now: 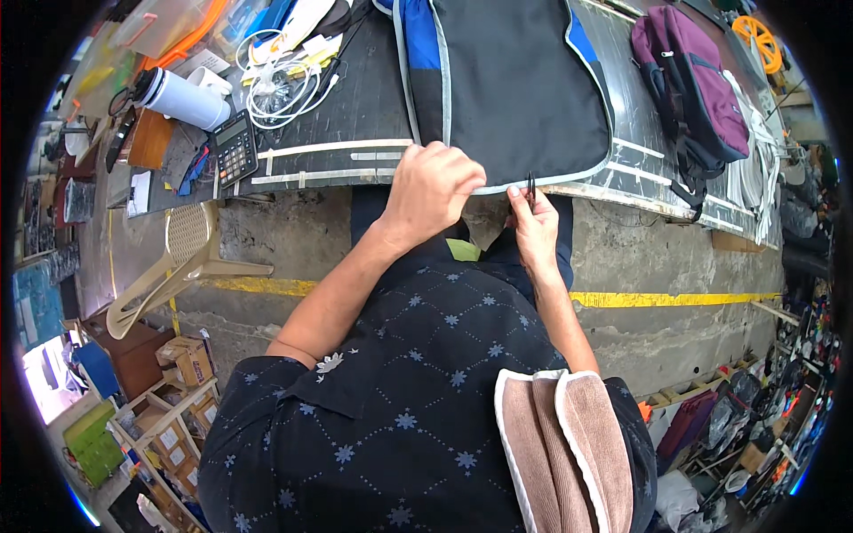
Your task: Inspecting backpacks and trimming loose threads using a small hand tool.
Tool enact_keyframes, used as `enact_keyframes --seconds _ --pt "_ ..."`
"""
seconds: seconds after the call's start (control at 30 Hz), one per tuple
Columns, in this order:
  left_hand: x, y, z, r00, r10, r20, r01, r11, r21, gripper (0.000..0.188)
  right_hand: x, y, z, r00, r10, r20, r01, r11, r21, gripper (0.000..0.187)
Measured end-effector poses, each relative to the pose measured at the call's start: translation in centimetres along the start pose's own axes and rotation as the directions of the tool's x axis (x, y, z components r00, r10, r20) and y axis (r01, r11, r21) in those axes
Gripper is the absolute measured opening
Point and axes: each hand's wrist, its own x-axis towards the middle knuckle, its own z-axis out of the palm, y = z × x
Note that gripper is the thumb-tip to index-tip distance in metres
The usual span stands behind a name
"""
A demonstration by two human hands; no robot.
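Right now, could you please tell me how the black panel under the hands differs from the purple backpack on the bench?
The black panel lies flat, a single piece with pale piping on its edge; the purple backpack is a finished, bulging bag with straps. The left hand presses on the panel's edge and the right hand, holding a thin dark tool, pinches it; nobody touches the backpack. Both lie on the dark bench.

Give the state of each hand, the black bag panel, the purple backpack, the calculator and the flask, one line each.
Left hand: clenched on the panel's trimmed edge.
Right hand: pinching a small dark tool.
Black bag panel: flat on the table.
Purple backpack: lying down.
Calculator: face up.
Flask: on its side.
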Motion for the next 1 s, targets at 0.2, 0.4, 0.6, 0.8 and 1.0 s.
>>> enact_keyframes --seconds 0.2,0.4,0.6,0.8,1.0 --pt "-0.2 -0.9 -2.2 0.973 -0.214 -0.083 0.164 0.902 -0.399 0.022 0.0 0.2 -0.1 1.000 -0.003 0.014 0.003 0.999 0.032 0.021" --pt "-1.2 0.0 0.3 1.000 0.000 -0.023 0.003 0.991 0.132 0.013 -0.2 -0.1 0.2 1.000 -0.008 0.003 0.008 0.999 0.037 0.019" --pt "-1.5 -0.5 1.4 0.978 -0.181 -0.102 0.164 0.974 -0.156 0.010 -0.2 -0.7 0.5 0.997 -0.078 0.016 0.078 0.997 0.015 0.017" --pt "-1.6 -1.5 0.5 0.923 -0.371 0.100 0.383 0.863 -0.330 0.019 -0.5 -1.7 0.7 0.992 -0.114 0.057 0.122 0.979 -0.163 0.016" --pt "-1.5 -1.5 0.2 0.838 -0.504 0.209 0.545 0.756 -0.362 0.020 -4.2 -8.5 2.7 0.978 -0.191 0.087 0.201 0.730 -0.654 0.024"
